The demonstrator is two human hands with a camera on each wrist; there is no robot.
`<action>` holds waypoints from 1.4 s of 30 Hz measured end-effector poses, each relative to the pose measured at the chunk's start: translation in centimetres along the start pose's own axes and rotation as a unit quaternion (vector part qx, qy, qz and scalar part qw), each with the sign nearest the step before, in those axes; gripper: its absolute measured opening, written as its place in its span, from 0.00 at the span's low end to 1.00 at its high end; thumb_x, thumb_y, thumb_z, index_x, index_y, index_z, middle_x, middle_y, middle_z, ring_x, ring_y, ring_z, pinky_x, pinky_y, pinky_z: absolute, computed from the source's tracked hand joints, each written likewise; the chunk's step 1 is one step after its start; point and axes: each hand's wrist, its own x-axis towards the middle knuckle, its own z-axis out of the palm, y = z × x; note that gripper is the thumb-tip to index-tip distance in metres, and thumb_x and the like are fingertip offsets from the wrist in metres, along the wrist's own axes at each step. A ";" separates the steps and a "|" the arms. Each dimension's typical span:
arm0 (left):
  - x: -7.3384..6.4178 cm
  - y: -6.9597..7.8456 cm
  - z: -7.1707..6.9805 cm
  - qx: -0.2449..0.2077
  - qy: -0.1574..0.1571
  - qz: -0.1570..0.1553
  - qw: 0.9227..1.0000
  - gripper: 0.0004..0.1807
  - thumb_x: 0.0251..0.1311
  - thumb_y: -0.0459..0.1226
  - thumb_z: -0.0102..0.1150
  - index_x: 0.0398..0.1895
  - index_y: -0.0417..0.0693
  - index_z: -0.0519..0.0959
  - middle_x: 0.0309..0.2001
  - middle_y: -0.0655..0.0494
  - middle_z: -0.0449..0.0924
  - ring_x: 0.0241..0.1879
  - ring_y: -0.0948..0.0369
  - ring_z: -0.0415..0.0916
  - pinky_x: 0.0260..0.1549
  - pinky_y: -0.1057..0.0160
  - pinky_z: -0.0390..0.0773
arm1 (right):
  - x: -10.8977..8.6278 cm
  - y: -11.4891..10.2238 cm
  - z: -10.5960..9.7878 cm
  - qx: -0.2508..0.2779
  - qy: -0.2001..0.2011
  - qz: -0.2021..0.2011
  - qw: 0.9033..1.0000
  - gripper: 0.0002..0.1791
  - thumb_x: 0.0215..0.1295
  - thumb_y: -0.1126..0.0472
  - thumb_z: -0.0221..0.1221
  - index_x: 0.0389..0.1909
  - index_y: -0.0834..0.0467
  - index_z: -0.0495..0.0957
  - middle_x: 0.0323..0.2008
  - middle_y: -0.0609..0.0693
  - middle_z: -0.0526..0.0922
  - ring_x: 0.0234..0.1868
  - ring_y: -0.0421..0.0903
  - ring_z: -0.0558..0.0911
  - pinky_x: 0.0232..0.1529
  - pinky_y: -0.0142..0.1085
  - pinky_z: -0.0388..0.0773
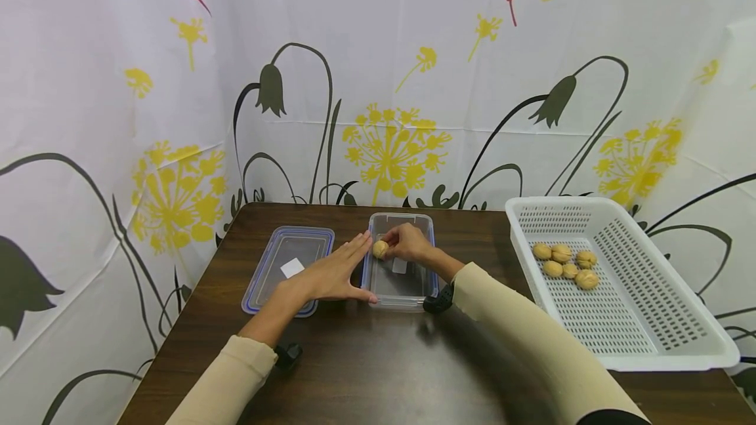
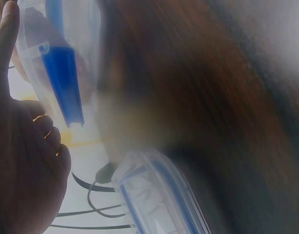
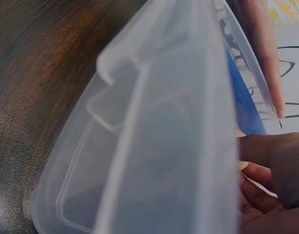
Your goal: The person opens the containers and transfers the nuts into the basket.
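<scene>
A clear plastic container [image 1: 407, 286] stands on the table with its long side running away from me. My right hand [image 1: 407, 241] reaches inside it and pinches a walnut [image 1: 380, 250] near the left wall, close over the bottom. In the right wrist view the container's wall [image 3: 174, 146] covers most of that walnut. My left hand [image 1: 336, 271] lies along the container's left side, fingers straight and pointing away, thumb spread to the near left corner. A white label [image 1: 399, 265] shows on the container's floor.
Left of the container lies its blue-edged clear lid [image 1: 268, 281], partly behind my left hand. A white perforated basket [image 1: 626, 307] at the right holds several walnuts [image 1: 561, 253]. Behind the wooden table [image 1: 378, 372] hangs a flower-printed curtain [image 1: 390, 5].
</scene>
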 end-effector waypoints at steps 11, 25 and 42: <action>0.0 0.0 0.1 -0.002 -0.001 -0.001 1.000 0.69 0.59 0.68 0.68 0.87 0.39 0.42 0.87 0.45 0.33 0.86 0.49 0.35 0.83 0.47 0.44 | -0.2 0.0 -0.1 -0.031 -0.012 -0.015 0.999 0.16 0.58 0.68 0.76 0.48 0.65 0.89 0.40 0.54 0.92 0.40 0.44 0.87 0.45 0.35 0.85; 0.1 -0.2 0.1 0.001 0.001 -0.001 1.000 0.69 0.58 0.68 0.69 0.86 0.38 0.42 0.87 0.44 0.34 0.86 0.49 0.35 0.83 0.46 0.45 | -0.1 -0.1 -0.1 -0.036 -0.008 -0.014 0.999 0.14 0.54 0.66 0.79 0.41 0.62 0.89 0.35 0.50 0.91 0.35 0.41 0.86 0.42 0.33 0.83; 0.0 0.0 -0.1 -0.006 -0.001 -0.001 1.000 0.70 0.58 0.68 0.68 0.86 0.38 0.41 0.87 0.44 0.34 0.86 0.48 0.35 0.82 0.45 0.45 | -1.1 -1.9 -2.7 -0.057 -0.034 -0.053 0.996 0.16 0.53 0.63 0.81 0.41 0.63 0.89 0.35 0.51 0.91 0.36 0.41 0.87 0.41 0.32 0.84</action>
